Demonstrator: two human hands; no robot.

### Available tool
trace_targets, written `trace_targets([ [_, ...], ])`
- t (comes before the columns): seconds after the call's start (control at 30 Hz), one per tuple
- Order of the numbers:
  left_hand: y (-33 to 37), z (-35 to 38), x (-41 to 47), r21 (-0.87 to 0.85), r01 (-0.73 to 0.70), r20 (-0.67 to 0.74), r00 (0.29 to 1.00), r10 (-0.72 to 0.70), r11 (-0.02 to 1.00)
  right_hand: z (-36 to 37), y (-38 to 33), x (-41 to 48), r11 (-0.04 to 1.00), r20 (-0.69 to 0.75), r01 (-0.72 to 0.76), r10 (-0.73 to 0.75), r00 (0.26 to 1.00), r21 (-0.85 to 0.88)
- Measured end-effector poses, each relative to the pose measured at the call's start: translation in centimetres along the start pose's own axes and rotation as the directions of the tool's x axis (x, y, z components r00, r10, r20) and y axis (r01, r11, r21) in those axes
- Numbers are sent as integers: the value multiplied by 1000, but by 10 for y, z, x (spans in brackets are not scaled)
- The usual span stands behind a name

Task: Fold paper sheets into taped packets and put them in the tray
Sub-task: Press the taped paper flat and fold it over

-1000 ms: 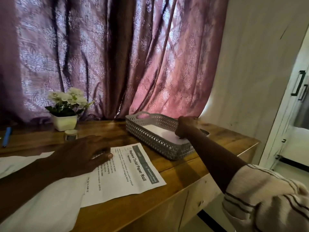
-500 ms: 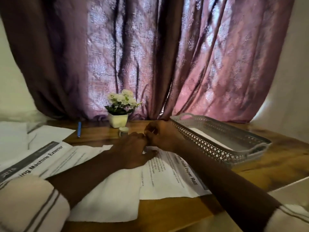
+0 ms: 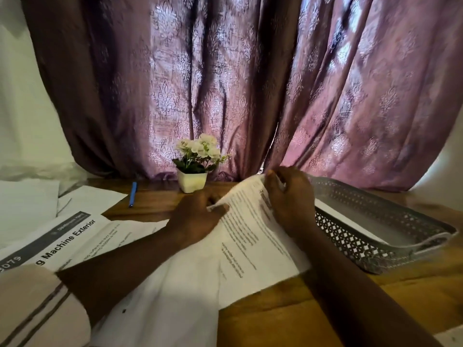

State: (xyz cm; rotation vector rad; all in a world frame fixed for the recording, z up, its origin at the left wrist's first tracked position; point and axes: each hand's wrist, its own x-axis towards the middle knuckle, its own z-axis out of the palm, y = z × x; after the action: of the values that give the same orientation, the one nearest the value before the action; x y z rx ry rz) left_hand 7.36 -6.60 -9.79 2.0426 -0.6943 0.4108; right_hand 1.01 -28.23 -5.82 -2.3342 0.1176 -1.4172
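- printed sheet [image 3: 250, 236] is being pinched at its 12 o'clock edge by left hand [image 3: 198, 219] and right hand [image 3: 290, 199]
- likely light, floppy, easily creased; far corners are being judged the best hold

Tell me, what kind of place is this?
Probably a room at home: a wooden table against a purple curtain, with a little flower pot and printed sheets on it.

This looks like a room in a home. Patterned mauve curtains [image 3: 225, 83] hang behind a wooden table [image 3: 275, 321], with light glowing through them. At the table's back edge stand a small white pot of flowers [image 3: 192, 181] and a blue pen [image 3: 132, 194]. Printed paper sheets [image 3: 65, 236] cover its left part.
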Motion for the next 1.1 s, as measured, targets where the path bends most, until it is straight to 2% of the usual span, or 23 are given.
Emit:
trace_targets([
  [0.07, -3, -7, 3, -59, 46, -107, 993, -52, 997, -7, -2, 1, 999, -51, -29, 30, 998, 16],
  [0.13, -6, -13, 4, -129, 73, -192, 976, -98, 989, -13, -6, -2, 997, -11, -74, 74, 997, 13],
  [0.23, -5, -21, 4, -232, 88, -296, 942, -157, 969, -16, -10, -7, 986, 83, -81, 94, 992, -146],
  [0.27, -6, -22, 5, -260, 86, -333, 927, -173, 962, -17, -12, -7, 989, 76, -85, 94, 993, -118],
  [0.33, -8, -24, 8, -321, 64, -389, 901, -193, 945, -16, -17, -6, 975, 33, -173, 170, 985, 143],
  [0.37, -7, -25, 9, -365, 53, -391, 897, -205, 929, -14, -20, -6, 907, 51, -257, 255, 966, 333],
  [0.43, -4, -28, 11, -443, 40, -372, 901, -224, 896, -8, -27, -10, 658, 195, -409, 375, 906, 632],
  [0.47, 0, -29, 11, -467, 33, -352, 910, -220, 884, -5, -31, -13, 531, 286, -466, 388, 876, 708],
  [0.5, 2, -29, 11, -476, 38, -324, 921, -216, 879, -1, -34, -15, 449, 351, -499, 374, 859, 741],
  [0.53, 4, -28, 10, -485, 47, -287, 935, -209, 873, 3, -36, -16, 446, 366, -497, 350, 863, 745],
  [0.57, 6, -26, 9, -504, 56, -244, 948, -204, 862, 6, -36, -17, 513, 332, -460, 324, 886, 725],
  [0.63, 7, -23, 7, -563, 71, -159, 968, -192, 823, 15, -34, -17, 739, 169, -288, 233, 958, 609],
  [0.67, 7, -23, 7, -593, 80, -126, 974, -190, 801, 15, -33, -18, 810, 85, -207, 192, 978, 548],
  [0.7, 7, -22, 7, -624, 89, -99, 976, -192, 776, 15, -31, -17, 831, 23, -179, 197, 980, 527],
  [0.77, 9, -21, 10, -692, 108, -39, 982, -186, 713, 10, -27, -12, 749, 13, -225, 278, 961, 623],
  [0.87, 15, -23, 10, -749, 182, 90, 981, -174, 637, -1, -13, 2, 576, 122, -352, 399, 909, 738],
  [0.93, 18, -22, 6, -746, 242, 177, 970, -166, 621, -8, -5, 8, 510, 152, -343, 379, 913, 789],
  [1.0, 20, -22, 2, -741, 261, 202, 965, -165, 619, -13, -6, 10, 598, 70, -249, 305, 950, 762],
  [1.07, 22, -23, 1, -762, 218, 164, 976, -143, 611, -13, -10, 10, 722, -11, -123, 178, 984, 680],
  [1.1, 24, -24, 2, -787, 187, 140, 982, -126, 587, -10, -12, 8, 751, -10, -92, 130, 991, 654],
])
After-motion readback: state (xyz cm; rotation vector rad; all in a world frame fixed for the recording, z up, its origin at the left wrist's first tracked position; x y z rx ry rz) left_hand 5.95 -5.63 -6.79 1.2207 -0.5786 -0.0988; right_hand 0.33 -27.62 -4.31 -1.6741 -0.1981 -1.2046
